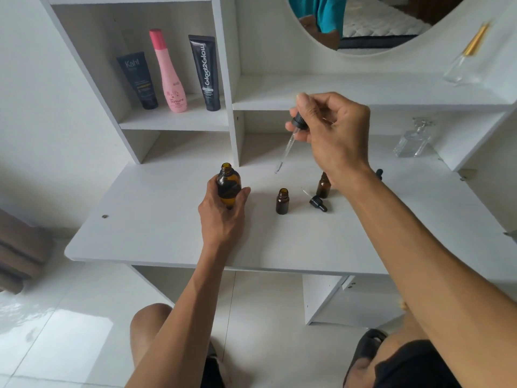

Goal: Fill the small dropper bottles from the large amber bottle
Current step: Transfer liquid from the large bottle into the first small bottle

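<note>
A white desk [156, 233] carries a white shelf unit [223, 79] at its back. In the left compartment three toiletries stand in a row: a dark Kahf tube [138, 79] on its cap, a pink Tamara bottle [170, 77] just to its right, and a black Glad2Glow tube [206, 72] nearest the partition. A round mirror [372, 21] above reflects a teal garment and a quilted mattress. On the upper right ledge stands a clear glass bottle with gold sticks [465, 60]; below it, on the desk, a clear glass perfume bottle [414, 140]. Glossy white floor tiles [70, 331] lie underneath, and a brown curtain [19, 247] hangs at the left edge.
</note>
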The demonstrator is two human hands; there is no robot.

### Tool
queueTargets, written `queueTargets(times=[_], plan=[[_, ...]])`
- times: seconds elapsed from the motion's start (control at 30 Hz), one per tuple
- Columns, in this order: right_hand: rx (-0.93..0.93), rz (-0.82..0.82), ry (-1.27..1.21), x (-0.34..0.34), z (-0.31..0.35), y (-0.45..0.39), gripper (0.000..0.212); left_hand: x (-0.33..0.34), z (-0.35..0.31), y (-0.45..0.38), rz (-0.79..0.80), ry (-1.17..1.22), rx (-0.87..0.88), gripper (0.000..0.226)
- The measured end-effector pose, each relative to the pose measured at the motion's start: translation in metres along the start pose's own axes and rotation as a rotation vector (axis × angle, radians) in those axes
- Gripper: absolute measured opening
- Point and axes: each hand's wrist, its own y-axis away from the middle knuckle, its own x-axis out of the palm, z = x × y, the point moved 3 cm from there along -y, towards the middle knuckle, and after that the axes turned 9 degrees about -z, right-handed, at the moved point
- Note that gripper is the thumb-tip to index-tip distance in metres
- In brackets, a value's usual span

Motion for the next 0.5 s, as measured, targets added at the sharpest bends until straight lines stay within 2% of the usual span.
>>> queueTargets(times=[0.5], plan=[[0.043,0.010,0.069,-0.014,-0.032,0.008,0.018,0.000,-0.003,0.000,-0.006,-0.018,0.012,0.042]])
